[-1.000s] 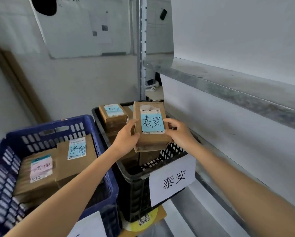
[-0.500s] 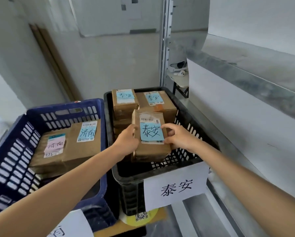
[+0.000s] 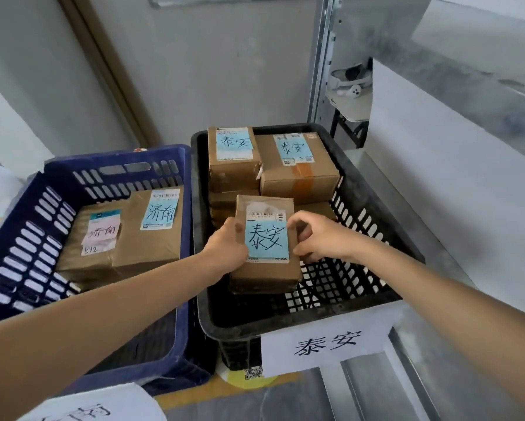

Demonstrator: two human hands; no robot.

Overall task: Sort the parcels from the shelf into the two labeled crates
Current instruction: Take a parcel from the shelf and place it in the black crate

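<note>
A brown parcel [image 3: 265, 268] with a blue label reading 泰安 sits low inside the black crate [image 3: 373, 208]. My left hand [image 3: 227, 244] grips its left edge and my right hand [image 3: 315, 238] grips its right edge. The black crate carries a white sign [image 3: 325, 344] with 泰安. Two more 泰安 parcels [image 3: 233, 156] [image 3: 297, 168] are stacked at the crate's back. The blue crate [image 3: 33, 214] on the left holds two parcels labelled 济南 [image 3: 151, 229] [image 3: 94, 241].
A metal shelf upright [image 3: 319, 56] rises behind the black crate, and a grey shelf board [image 3: 483, 74] runs along the right. A white panel [image 3: 437, 147] stands close to the crate's right side. A paper sign [image 3: 97, 405] hangs on the blue crate's front.
Both hands have lowered the 泰安 parcel from above the black crate's rim down into the crate. My view has tilted downward and closer.
</note>
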